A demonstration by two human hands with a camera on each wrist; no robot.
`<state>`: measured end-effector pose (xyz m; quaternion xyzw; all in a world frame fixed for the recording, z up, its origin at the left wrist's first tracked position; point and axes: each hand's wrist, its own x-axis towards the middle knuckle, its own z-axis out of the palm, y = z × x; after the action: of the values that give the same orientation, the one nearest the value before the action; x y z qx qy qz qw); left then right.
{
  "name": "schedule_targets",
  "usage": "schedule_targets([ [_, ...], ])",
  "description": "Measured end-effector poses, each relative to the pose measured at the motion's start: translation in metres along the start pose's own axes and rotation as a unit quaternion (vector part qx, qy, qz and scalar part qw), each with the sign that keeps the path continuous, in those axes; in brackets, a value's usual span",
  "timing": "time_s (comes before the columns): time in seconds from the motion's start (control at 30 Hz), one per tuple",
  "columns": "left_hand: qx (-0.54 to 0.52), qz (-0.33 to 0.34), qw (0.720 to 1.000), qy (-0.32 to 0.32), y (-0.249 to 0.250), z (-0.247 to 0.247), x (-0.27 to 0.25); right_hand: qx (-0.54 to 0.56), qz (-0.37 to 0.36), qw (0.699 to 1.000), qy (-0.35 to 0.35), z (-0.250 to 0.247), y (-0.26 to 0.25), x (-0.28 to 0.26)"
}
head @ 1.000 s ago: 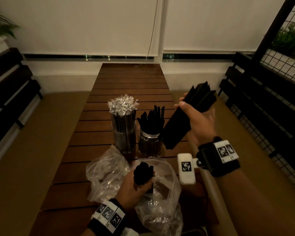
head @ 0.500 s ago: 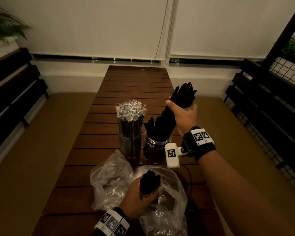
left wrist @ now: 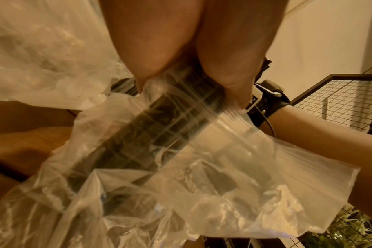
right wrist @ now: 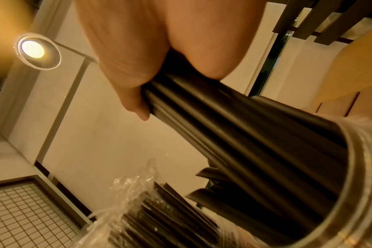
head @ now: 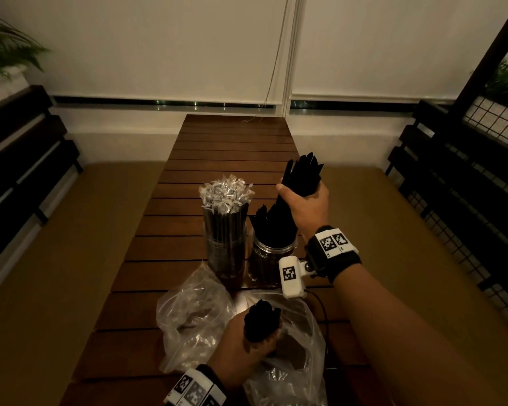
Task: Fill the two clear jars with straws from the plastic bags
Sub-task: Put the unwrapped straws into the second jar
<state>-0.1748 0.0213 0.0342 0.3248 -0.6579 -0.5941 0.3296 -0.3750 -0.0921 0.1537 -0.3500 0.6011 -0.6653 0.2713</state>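
Note:
Two clear jars stand mid-table. The left jar (head: 225,253) is packed with wrapped straws topped by silvery wrapper ends (head: 225,193). The right jar (head: 272,260) holds black straws. My right hand (head: 304,200) grips a bundle of black straws (head: 301,174) whose lower ends sit inside the right jar's mouth (right wrist: 337,182). My left hand (head: 247,344) grips another black straw bundle (head: 261,319) that stands in a clear plastic bag (head: 294,373); the bag's film wraps the bundle (left wrist: 151,134) in the left wrist view.
A second, crumpled clear bag (head: 192,317) lies left of my left hand on the slatted wooden table (head: 232,148). Cushioned benches (head: 56,244) flank the table, with dark slatted backs and a wire-grid panel (head: 496,118) at right.
My right hand has swung its straw bundle from out at the right over to the right jar and lowered the ends into it. The left hand has kept its grip at the bag.

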Motion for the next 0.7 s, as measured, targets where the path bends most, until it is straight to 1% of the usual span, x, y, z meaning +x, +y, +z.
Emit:
schedule_targets([
  [0.1,0.009,0.004,1.000,0.001,0.001,0.000,0.000,-0.009,-0.005,1.000,-0.004,0.002,0.003,-0.004],
  [0.2,0.020,0.000,1.000,0.000,-0.003,0.000,0.001,-0.043,-0.026,0.998,-0.024,0.004,0.008,-0.009],
  [0.33,0.031,0.004,0.999,-0.009,-0.006,-0.001,0.002,-0.090,-0.040,0.995,-0.033,0.005,0.017,-0.012],
  [0.43,0.024,0.008,1.000,-0.014,-0.002,-0.003,0.002,-0.120,-0.063,0.990,-0.034,0.005,0.020,-0.015],
  [0.5,0.013,0.010,1.000,-0.009,0.001,-0.003,0.001,-0.120,-0.056,0.991,-0.022,0.003,0.020,-0.015],
  [0.6,0.005,0.007,1.000,-0.003,0.000,-0.002,0.000,-0.112,-0.022,0.993,-0.023,0.000,0.024,-0.015],
  [0.7,0.003,0.002,1.000,0.001,0.000,-0.002,0.000,-0.138,-0.027,0.989,-0.033,0.002,0.027,-0.018],
])
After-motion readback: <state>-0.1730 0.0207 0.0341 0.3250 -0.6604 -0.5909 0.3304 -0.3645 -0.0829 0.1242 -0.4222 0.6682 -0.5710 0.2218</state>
